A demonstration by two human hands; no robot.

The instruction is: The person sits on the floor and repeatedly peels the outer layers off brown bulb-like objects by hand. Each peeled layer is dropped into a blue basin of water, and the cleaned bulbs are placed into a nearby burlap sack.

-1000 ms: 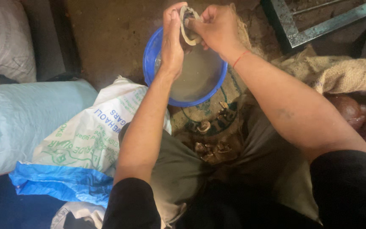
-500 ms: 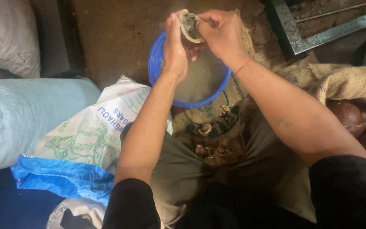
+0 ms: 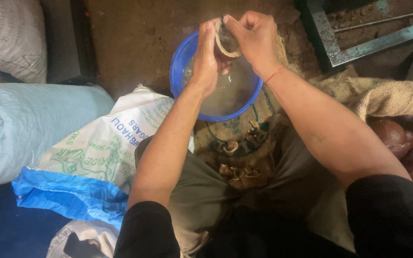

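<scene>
At the top centre I see both hands, left hand [image 3: 205, 57] and right hand [image 3: 255, 38], clamped on a pale peeled piece [image 3: 225, 40] above the blue water basin [image 3: 178, 71]; peel scraps [image 3: 237, 167] lie below, printed sack [image 3: 106, 143] lower left.

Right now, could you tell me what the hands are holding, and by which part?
Both the left hand and right hand pinch a small pale, peel-like piece by its edges, above the blue basin.

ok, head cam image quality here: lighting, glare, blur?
Head view: dim, warm light, brightest on the forearms and the white printed sack; lower corners fall into near-black shadow. Mild glare on the water in the blue basin. Left hand and right hand are slightly soft; the pale piece they hold lacks detail.
</scene>
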